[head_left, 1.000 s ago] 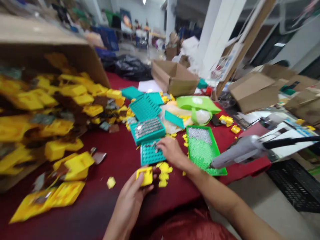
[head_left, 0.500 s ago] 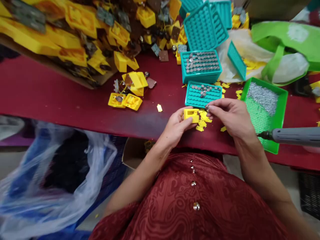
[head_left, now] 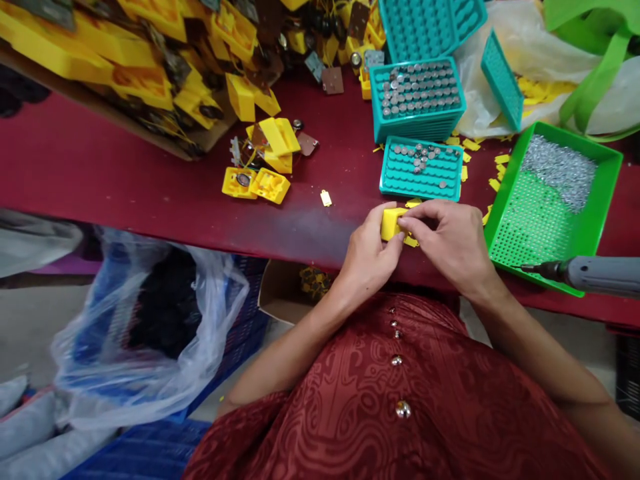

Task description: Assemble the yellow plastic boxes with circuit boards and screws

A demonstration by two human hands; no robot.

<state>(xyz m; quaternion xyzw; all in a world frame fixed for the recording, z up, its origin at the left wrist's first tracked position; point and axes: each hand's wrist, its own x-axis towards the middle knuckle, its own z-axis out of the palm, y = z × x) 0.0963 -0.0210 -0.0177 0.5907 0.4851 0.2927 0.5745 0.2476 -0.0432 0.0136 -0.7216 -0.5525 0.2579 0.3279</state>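
My left hand [head_left: 373, 250] is closed around a small yellow plastic housing [head_left: 391, 225], held just above the front of the table. The thumb and forefinger of my right hand [head_left: 447, 240] are pinched against the housing's right side. Between those fingertips a button cell is mostly hidden. Small flat yellow plastic pieces [head_left: 411, 241] lie under my hands. Just beyond them sits a shallow teal tray [head_left: 420, 181] with several button cells [head_left: 424, 152] in its grooves. Behind it, a stack of teal trays [head_left: 420, 123] holds rows of similar cells on top.
At right, a green basket [head_left: 603, 207] holds small metal screws [head_left: 563, 167]; a grey screwdriver [head_left: 603, 275] reaches over its near edge. Yellow housings with wires [head_left: 256, 183] lie left, beside a heaped cardboard box [head_left: 150, 127]. One yellow piece [head_left: 326, 198] lies alone. Below left stands a plastic-lined blue crate [head_left: 115, 333].
My right hand has brought the button cell from beside the tray to the housing. My left hand has turned the housing, so its opening faces away from view. The camera view has shifted.
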